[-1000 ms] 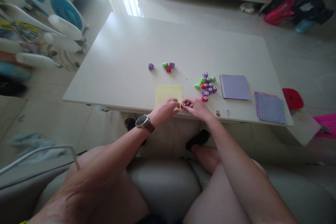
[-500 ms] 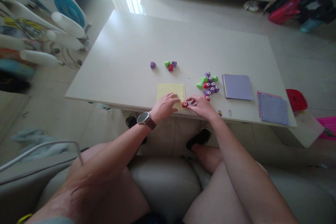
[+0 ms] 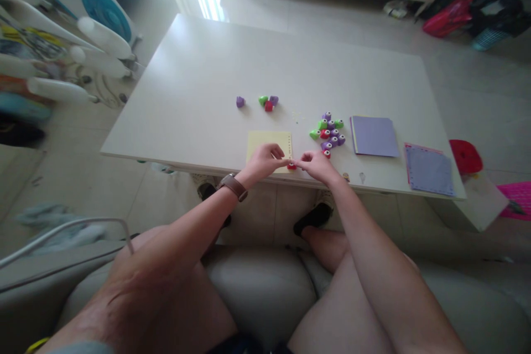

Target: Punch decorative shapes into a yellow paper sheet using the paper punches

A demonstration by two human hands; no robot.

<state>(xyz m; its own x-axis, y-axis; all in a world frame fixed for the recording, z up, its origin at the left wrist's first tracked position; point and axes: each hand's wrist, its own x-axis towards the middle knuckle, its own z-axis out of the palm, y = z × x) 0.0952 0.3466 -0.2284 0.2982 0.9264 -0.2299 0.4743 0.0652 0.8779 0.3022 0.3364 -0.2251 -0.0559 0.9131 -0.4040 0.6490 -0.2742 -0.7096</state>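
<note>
And not a word, brand or number can be read anywhere here! Those tiny marks (image 3: pixel 289 142) along the right edge of the yellow sheet (image 3: pixel 262 139), mid-frame, are too small; the blue-and-white appliance (image 3: pixel 97 6), upper left, is too blurred.

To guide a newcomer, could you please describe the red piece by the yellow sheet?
On the white table, a yellow sheet lies at the near edge. At its right sits the red piece, between left hand and right hand. Other pieces lie away from the sheet.
</note>
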